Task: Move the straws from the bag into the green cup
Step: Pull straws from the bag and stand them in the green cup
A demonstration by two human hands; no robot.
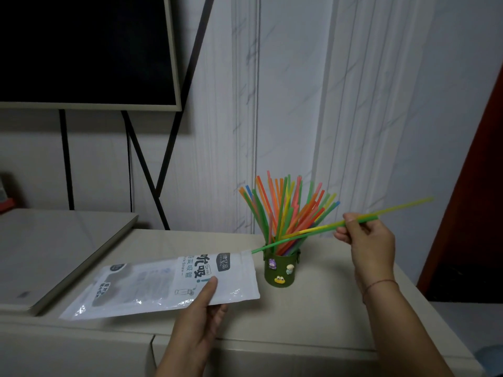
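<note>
Green cup (281,270) standing upright on a beige counter (313,317), stuck with small cartoon figures and crammed with coloured straws (285,210) fanning up and outward. Left of the cup, almost touching its rim: a clear bag (163,284) with printed lettering, lifted at its near edge, mouth toward the cup, seemingly flat. Left hand (201,314) pinching that near edge, thumb on top, fingers underneath. Right of the cup and above its rim: right hand (367,240) closed in a pinch on two long straws (313,232), one green, one yellow. Both angled low-left to high-right, crossing in front of the bunch; green tip just off the bag's mouth, beside the cup's rim.
</note>
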